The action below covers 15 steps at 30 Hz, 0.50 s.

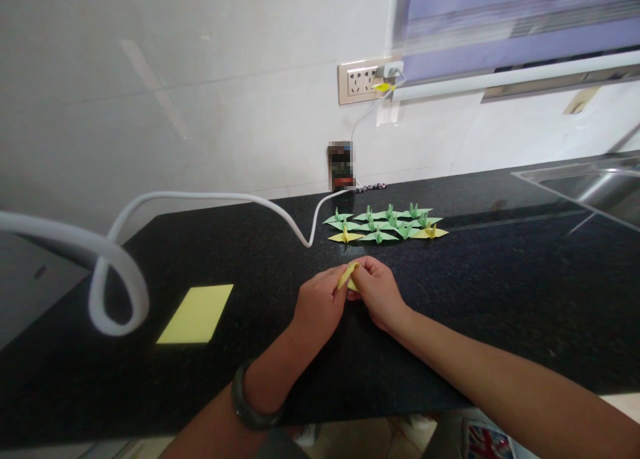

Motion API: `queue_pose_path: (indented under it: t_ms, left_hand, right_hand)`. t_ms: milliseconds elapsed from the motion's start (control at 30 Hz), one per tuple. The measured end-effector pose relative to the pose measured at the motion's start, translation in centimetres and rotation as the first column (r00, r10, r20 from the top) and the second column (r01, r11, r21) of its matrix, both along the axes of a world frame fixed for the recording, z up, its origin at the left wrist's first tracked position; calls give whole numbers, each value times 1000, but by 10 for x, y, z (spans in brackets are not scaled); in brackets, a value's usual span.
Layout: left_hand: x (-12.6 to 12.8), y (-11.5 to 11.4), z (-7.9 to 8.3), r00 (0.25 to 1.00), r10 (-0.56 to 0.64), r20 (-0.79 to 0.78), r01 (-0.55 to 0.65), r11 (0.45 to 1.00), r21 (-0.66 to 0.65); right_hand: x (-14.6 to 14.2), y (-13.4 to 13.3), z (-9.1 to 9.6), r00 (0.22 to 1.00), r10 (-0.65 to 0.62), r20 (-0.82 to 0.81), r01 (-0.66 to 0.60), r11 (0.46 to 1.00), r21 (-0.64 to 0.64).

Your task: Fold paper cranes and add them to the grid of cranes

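Note:
Between both hands is a small piece of folded yellow paper [349, 275], partly covered by fingers. My left hand [319, 302] grips its left side, thumb and fingers pressed together. From the other side my right hand [379, 291] pinches it, with the thumb across the front. Just beyond the hands, several green paper cranes [379, 236] stand in rows, with a yellow paper crane [345, 236] at the left and another yellow crane [431, 231] at the right. A stack or sheet of yellow paper [197, 313] lies flat to the left.
The black countertop [240, 259] meets a tiled wall. A thick white cable [215, 196] loops over its left part. A device [341, 165] leans against the wall, below a socket [361, 81] with a plugged-in charger. At the far right is a metal sink [595, 185].

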<state>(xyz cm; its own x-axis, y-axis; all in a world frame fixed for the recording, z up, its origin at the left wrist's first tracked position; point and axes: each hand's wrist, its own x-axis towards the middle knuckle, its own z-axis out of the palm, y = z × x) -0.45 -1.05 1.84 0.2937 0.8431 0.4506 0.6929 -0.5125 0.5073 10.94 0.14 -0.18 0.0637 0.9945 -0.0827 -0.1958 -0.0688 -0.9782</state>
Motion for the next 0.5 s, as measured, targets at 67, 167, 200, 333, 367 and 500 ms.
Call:
queue_pose_path:
  t_ms: [67,167,200,333,367,500]
  left_hand:
    - [0,0,1,1000,7,7,-7,1000,2]
    - [0,0,1,999,22,28,-22,1000,-1]
    - [0,-1,1,999,24,35,-24,1000,-4]
    - [0,-1,2,997,38,66,-36,999,-30]
    - [0,-1,3,996,51,78,-48,998,-46]
    - [-4,3,2,973,140,182,-104,976,-191]
  right_hand:
    - [-1,0,0,1000,27,1,-27,999,24]
    - [-1,1,0,999,42,22,-44,996,72]
    - [-1,1,0,999,39,31,-42,996,84]
    - [-1,4,-3,997,21,75,-29,994,108]
    - [0,4,-4,995,24,94,-34,993,112]
    - [5,5,-3,981,44,189,-71,988,138]
